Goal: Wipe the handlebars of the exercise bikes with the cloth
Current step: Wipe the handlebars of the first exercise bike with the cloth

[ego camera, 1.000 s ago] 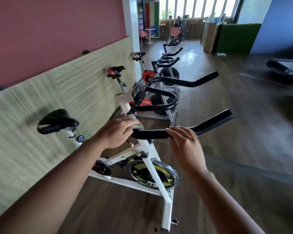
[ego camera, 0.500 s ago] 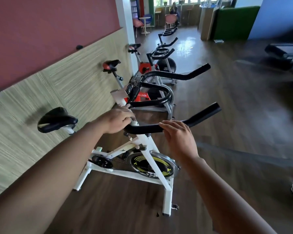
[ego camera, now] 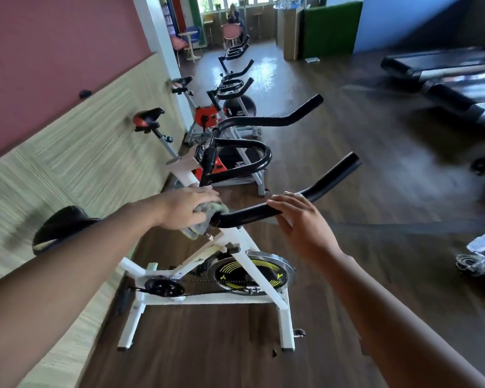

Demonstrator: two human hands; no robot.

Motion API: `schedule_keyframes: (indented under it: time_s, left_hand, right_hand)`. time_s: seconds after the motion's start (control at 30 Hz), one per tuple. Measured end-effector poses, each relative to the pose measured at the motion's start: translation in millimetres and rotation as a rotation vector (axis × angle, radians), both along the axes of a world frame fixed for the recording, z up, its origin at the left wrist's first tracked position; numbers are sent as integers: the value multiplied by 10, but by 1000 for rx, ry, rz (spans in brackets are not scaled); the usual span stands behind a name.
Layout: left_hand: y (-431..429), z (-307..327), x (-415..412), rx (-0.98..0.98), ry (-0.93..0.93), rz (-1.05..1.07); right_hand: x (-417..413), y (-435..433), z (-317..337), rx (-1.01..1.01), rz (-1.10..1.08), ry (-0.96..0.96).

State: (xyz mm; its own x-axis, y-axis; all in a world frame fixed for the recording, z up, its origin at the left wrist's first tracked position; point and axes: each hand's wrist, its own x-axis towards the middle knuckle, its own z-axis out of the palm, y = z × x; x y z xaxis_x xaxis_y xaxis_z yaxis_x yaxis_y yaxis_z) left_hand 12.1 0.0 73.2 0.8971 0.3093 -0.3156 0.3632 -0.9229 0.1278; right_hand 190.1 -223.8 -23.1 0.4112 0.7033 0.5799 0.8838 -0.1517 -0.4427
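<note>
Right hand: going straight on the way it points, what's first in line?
Right hand lies across the near handlebar, fingers pointing forward-left. Straight on, it would likely meet the handlebar's inner loop first; depth is unclear.

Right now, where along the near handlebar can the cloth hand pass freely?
Bare handlebar between the cloth and the right hand, and the upturned end beyond that hand. Crowded at the left hand, beside the inner loop.

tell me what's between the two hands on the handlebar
Head view: only bare black padded handlebar lies between the left hand gripping the grey cloth and the right hand resting on it.
</note>
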Motion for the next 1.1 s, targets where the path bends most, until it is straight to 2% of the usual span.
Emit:
schedule_keyframes:
  time_s: [0.13, 0.37, 0.53, 0.8, 1.1]
  left_hand:
    - [-38, -8, 145, 4, 41, -49]
    - [-154, 85, 349, -109, 55, -109]
    - [-101, 94, 403, -239, 36, -168]
    - [-72, -11, 496, -443, -88, -144]
    - [-312, -153, 1001, -548, -255, -170]
  right_hand:
    - [-38, -6, 3, -12, -13, 4]
    - [-81, -89, 80, 32, -129, 82]
    - [70, -179, 127, 122, -253, 62]
    - [286, -276, 226, 215, -429, 16]
    - [466, -322, 378, 307, -594, 105]
